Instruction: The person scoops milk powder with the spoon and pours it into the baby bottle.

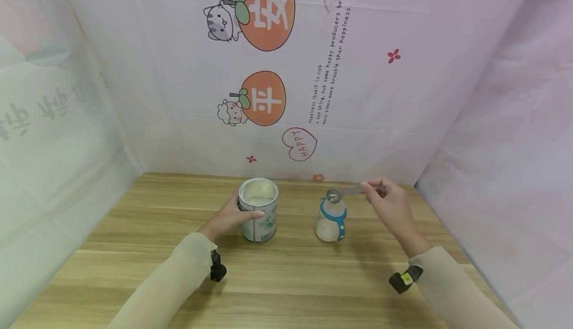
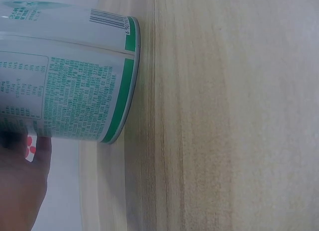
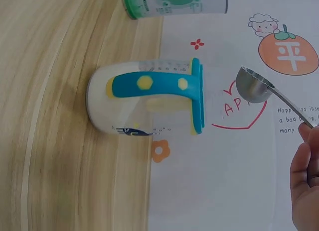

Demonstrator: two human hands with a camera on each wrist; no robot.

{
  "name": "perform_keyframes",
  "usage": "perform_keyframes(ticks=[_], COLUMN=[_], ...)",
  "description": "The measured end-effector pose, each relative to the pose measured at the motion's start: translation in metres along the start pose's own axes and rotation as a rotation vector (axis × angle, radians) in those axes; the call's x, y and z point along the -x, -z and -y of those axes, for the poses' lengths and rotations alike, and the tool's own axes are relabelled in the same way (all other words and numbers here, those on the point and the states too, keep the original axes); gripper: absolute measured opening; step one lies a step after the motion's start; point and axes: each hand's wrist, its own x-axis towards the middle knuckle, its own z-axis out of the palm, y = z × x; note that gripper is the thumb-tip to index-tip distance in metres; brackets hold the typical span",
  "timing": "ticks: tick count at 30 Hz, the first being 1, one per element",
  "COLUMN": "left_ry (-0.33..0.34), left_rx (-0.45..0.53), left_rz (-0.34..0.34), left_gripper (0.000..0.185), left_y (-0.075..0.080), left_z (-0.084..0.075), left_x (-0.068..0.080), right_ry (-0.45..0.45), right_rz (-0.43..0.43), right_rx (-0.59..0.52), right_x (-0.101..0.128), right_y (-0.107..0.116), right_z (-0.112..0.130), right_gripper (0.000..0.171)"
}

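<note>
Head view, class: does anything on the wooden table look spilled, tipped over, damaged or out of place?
Nothing stands out. The open tin stands upright, steadied by the left hand. The bottle stands upright too, with the right hand holding the metal spoon over its mouth. No powder shows on the table.

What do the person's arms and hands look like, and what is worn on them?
Both arms wear long, loose sleeves of pale beige cloth that end at the wrists. A small black device sits under the left wrist; the one at the right wrist is black with a yellow mark. The left hand and right hand are bare, with no gloves; no rings can be made out.
</note>
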Motion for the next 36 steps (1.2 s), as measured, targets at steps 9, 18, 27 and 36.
perform_keyframes(ticks=[9,18,27,36], left_ry=[0.009,-0.005,-0.005,-0.004], left_rx=[-0.009,-0.014,-0.012,-0.015], left_rz=[-0.003,-0.002,0.002,-0.004], left_gripper=[0.100,0.098,0.098,0.099], left_y=[0.000,0.000,0.001,0.001], left_z=[-0.001,0.003,0.003,0.004], left_x=[0.001,-0.001,0.000,-0.002], right_ry=[-0.122,-0.096,-0.074,-0.091], right_rz=[0.060,0.074,0.070,0.102], right_rx=[-0.108,-0.180,-0.211,-0.255], right_x=[-0.006,-0.012,-0.019,-0.024], right_y=[-0.006,-0.023,-0.047,-0.069], right_z=[0.005,0.019,0.031,0.049], right_gripper=[0.044,0.038,0.030,0.033])
